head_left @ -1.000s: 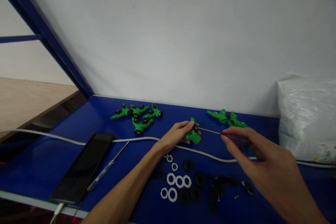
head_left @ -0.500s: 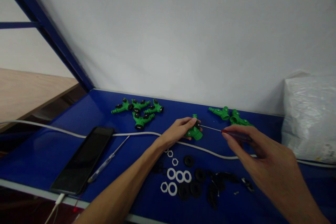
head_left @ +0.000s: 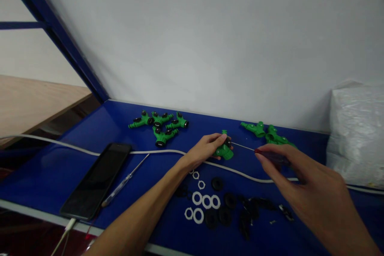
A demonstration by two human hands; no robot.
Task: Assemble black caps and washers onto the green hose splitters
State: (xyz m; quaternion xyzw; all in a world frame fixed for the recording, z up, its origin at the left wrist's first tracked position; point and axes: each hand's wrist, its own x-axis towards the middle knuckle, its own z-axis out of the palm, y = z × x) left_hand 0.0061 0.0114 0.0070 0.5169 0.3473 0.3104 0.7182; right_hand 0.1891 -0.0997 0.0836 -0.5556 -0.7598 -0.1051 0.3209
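Observation:
My left hand (head_left: 207,149) is closed round a green Y-shaped hose splitter (head_left: 224,152), its thumb by a black part on one branch. In my right hand (head_left: 309,180) is a screwdriver (head_left: 271,157) with a dark red handle, gripped between thumb and fingers. Its thin shaft points left, and the tip meets the splitter near the black part; the exact contact is too small to tell. Below the hands lie white rings and nuts (head_left: 198,216), black rings (head_left: 217,184) and small black parts (head_left: 250,208).
Several green splitters with black parts (head_left: 160,136) sit at the back left, plain green splitter bodies (head_left: 255,129) at the back right. A white cable (head_left: 168,151) crosses the blue table. A phone (head_left: 96,180), another screwdriver (head_left: 124,182) and a plastic-wrapped package (head_left: 357,136) lie around.
The view has shifted slightly, moving everything a little in the picture. Both hands keep their holds, with the screwdriver still at the splitter.

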